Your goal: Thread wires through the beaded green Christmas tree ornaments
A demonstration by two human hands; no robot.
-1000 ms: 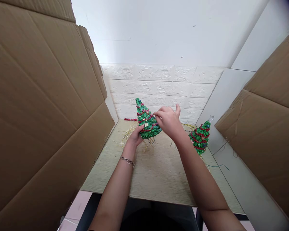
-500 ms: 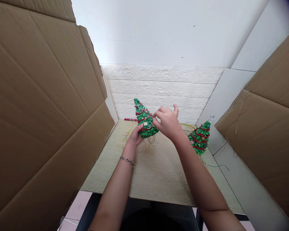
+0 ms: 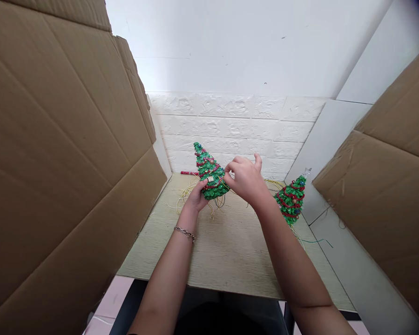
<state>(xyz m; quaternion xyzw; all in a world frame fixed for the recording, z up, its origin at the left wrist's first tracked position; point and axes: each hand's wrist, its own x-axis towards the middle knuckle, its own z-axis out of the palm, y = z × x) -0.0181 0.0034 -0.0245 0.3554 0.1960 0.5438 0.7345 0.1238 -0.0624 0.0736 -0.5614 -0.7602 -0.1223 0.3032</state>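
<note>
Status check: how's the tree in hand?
Left hand grips the tilted tree. Right hand at its side, grip unclear. Second tree partly behind right forearm.

The left forearm (image 3: 167,279) wore a silver-coloured chain-link bracelet (image 3: 184,233) near the wrist (image 3: 189,215), a finer strand dangling from it; the right forearm (image 3: 289,260) was bare.

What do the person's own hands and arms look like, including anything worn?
The left hand is ungloved, with a silvery chain-link bracelet around its wrist. The right hand is also ungloved, with no jewellery visible. The forearms are uncovered, with no sleeves or markings visible on them.
</note>
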